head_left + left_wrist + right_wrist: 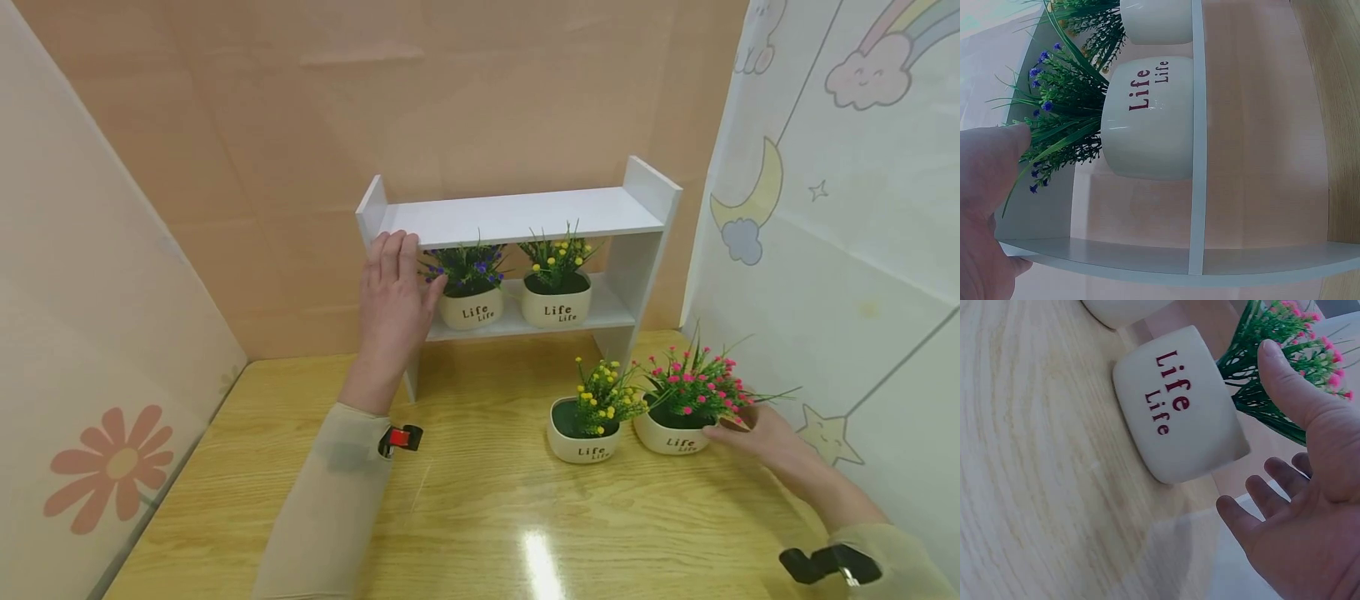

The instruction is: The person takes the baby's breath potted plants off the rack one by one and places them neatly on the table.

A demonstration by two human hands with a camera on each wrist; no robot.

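My left hand [393, 304] rests at the upper left corner of a white two-tier shelf [517, 217], fingertips at the top board's front edge. In the left wrist view its thumb [1013, 140] is beside the purple flowers of a cream "Life" pot [1147, 137], which stands on the middle board. My right hand [761, 437] is at the right side of a cream pot with pink flowers [671, 437] on the table. The right wrist view shows its fingers [1266, 497] spread apart from the pot wall, with the thumb overlapping the pink flowers.
A potted plant with yellow flowers [557, 308] stands on the shelf right of the purple one. Another yellow-flowered pot [581, 448] sits on the wooden table [465, 508], just left of the pink one. Decorated white panels [847, 250] flank the table.
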